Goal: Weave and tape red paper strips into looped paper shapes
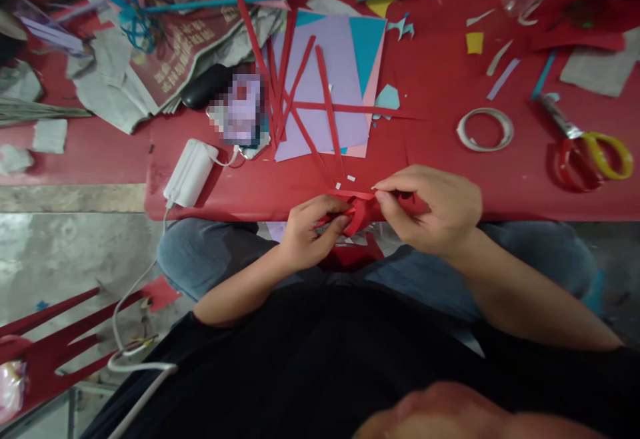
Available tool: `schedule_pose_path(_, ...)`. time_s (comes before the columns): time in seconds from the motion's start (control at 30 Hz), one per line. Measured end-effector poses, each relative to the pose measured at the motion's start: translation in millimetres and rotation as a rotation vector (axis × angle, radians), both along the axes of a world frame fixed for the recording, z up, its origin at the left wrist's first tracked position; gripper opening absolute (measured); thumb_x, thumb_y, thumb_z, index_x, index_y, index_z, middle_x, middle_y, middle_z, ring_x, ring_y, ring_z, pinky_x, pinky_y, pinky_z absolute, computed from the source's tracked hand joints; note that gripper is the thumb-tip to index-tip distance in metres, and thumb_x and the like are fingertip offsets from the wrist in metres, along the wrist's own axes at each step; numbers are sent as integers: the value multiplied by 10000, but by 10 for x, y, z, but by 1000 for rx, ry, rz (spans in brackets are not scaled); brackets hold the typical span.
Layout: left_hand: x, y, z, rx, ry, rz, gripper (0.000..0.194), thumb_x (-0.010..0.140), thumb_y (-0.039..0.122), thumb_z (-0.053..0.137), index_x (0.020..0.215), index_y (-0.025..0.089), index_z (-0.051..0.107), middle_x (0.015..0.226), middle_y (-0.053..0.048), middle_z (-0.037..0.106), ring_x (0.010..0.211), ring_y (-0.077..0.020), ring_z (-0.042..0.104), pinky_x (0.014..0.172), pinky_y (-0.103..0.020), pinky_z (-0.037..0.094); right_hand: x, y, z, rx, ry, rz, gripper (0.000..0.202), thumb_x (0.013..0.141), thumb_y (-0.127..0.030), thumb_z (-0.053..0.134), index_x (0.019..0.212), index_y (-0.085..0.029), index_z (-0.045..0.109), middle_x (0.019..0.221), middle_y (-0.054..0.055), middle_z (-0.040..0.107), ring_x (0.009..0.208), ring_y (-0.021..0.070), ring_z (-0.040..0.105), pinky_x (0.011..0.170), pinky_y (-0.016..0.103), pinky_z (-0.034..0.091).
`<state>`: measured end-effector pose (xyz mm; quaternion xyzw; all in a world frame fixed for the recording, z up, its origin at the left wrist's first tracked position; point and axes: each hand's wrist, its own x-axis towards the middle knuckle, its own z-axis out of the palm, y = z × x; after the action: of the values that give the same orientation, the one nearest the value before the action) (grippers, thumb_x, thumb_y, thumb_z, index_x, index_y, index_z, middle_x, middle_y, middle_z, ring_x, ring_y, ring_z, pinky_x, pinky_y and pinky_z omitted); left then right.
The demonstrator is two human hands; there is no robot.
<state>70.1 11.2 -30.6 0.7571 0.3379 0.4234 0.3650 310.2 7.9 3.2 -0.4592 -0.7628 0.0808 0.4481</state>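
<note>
the left hand (pixel 311 231) grasps a folded piece of red paper (pixel 358 217) between thumb and fingers, just off the near edge of the red table (pixel 430 149) and above the person's lap. the right hand (pixel 431 207) is beside it, its thumb and forefinger closed together at the right end of the same red paper; the detail there is small and blurred, but they seem to be pinching it. the jeans (pixel 210 262) show below the table edge.

beyond the hands, two tiny white scraps (pixel 351 178) lie on the table. past them is a stack of paper sheets (pixel 313 133), lilac on top with blue and pink showing at the edges, and several long red paper strips (pixel 327 102) lie across it at different angles, some crossing. left of the stack are a pixelated patch, a black rounded object (pixel 205 87) and, nearer the edge, a white power bank (pixel 191 172) with cables attached. newspaper (pixel 113 82) spreads at the far left. to the right of the stack lie a roll of tape (pixel 463 133), flat on its side, and scissors (pixel 575 133) with one red and one yellow handle.
</note>
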Motion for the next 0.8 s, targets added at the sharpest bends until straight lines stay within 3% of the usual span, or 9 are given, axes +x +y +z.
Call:
schedule_pose_path(0.27,7,9,-17,-41,-14,2,59,1064,183,715,1094,208,760,944,-36,840,824,-126,800,761,-235,647,0,-2,-3,-15,14,6,166,1008,-181,731,1087,-317,785,918,-11,874,732,210,815,643,333,634)
schedule_pose_path(0.8,1,23,-41,-90,5,62,71,1087,252,701,1081,226,767,911,-39,841,785,-142,798,702,-276,655,-7,-17,-13,-38,8,39,248,1030,-129,666,1197,-288,759,949,15,870,760,219,821,672,347,666)
